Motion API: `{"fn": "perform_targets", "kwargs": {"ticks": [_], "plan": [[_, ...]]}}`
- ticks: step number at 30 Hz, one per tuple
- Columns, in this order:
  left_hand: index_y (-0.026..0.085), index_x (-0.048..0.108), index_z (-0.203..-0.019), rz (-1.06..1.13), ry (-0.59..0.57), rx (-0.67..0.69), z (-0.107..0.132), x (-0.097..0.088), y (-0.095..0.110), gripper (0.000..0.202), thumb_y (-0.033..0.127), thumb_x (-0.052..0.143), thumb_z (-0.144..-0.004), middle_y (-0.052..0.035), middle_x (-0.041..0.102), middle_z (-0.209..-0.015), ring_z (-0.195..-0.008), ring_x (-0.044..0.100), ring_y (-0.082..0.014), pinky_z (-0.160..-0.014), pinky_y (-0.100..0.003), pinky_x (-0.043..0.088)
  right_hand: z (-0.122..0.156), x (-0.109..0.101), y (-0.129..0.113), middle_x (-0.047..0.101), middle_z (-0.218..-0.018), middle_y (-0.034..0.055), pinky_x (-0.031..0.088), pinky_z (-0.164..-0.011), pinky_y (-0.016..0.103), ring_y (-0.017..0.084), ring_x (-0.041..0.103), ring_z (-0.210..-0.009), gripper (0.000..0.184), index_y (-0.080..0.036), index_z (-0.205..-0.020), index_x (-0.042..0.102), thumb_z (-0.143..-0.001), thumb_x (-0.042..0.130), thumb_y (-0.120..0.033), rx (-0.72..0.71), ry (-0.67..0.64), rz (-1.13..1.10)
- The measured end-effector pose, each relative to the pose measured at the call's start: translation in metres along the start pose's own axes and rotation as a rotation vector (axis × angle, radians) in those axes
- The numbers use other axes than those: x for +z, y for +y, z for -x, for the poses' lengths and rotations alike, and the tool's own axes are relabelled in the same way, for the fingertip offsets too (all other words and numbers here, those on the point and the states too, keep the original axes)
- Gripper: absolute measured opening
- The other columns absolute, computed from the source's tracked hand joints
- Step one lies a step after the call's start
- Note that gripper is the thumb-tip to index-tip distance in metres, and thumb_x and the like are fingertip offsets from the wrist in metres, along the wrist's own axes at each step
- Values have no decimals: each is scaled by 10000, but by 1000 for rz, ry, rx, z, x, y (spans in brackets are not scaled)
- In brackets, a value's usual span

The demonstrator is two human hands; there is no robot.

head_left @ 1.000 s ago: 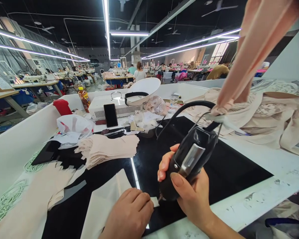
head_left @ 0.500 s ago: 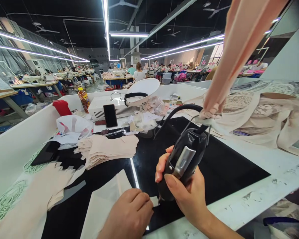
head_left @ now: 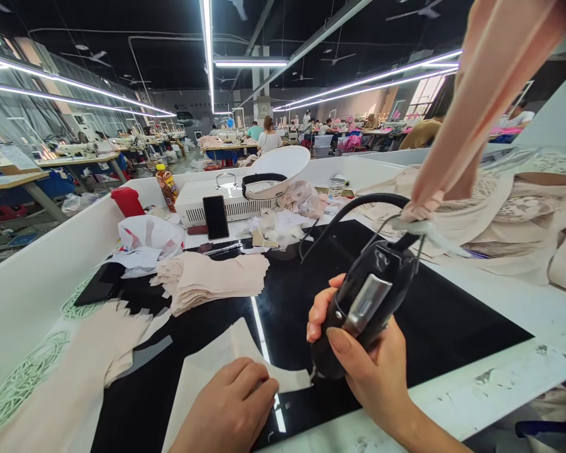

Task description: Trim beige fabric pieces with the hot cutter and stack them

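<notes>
My right hand [head_left: 372, 358] is wrapped round a black corded hand tool [head_left: 365, 302] with a metal lever on its side. The tool is tilted, and its small tip is at the narrow end of a cream fabric piece [head_left: 207, 371] on the black glossy panel [head_left: 453, 327]. My left hand [head_left: 236, 402] presses on this piece with its fingers together and bent; the fingertips are partly hidden. A twisted pink cloth strip [head_left: 481, 107] is tied at the tool's top, beside the black cable [head_left: 358, 204].
A stack of beige fabric pieces [head_left: 217, 277] lies beyond my left hand, with more beige pieces [head_left: 75, 371] at left. A phone [head_left: 216, 217] leans against a white vented box [head_left: 193, 201]. Beige fabric [head_left: 500, 214] is heaped at right. A low white wall [head_left: 75, 233] edges the table.
My left hand has drawn back from the tool, so more of the fabric's narrow end shows. The tool and my right hand have shifted right in view, as has the whole scene somewhat.
</notes>
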State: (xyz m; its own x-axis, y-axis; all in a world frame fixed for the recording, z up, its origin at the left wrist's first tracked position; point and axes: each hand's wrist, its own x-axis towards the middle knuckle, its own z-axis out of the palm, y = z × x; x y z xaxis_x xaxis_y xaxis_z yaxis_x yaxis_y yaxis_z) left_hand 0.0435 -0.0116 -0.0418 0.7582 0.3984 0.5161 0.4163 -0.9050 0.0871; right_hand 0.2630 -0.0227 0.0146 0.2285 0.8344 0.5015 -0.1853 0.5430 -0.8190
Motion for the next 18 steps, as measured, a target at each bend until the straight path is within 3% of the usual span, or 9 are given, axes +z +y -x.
{"fn": "perform_targets", "kwargs": {"ticks": [12, 18], "plan": [[170, 649, -1074, -33, -8, -56, -2, -2, 1, 221, 42, 468, -1066, -41, 680, -886, -781, 690, -199, -730, -301, 603, -1, 1, -4, 696, -830, 6, 571, -553, 285, 154, 647, -619, 386, -288, -1192, 650, -909, 874, -426, 5, 59, -11], [151, 627, -1078, -95, -47, -20, -2, 3, -4, 270, -41, 502, -935, -44, 679, -880, -755, 683, -209, -718, -322, 611, 0, -2, -3, 697, -836, 3, 583, -585, 283, 151, 656, -642, 362, -294, -1196, 660, -923, 864, -415, -13, 49, -10]]}}
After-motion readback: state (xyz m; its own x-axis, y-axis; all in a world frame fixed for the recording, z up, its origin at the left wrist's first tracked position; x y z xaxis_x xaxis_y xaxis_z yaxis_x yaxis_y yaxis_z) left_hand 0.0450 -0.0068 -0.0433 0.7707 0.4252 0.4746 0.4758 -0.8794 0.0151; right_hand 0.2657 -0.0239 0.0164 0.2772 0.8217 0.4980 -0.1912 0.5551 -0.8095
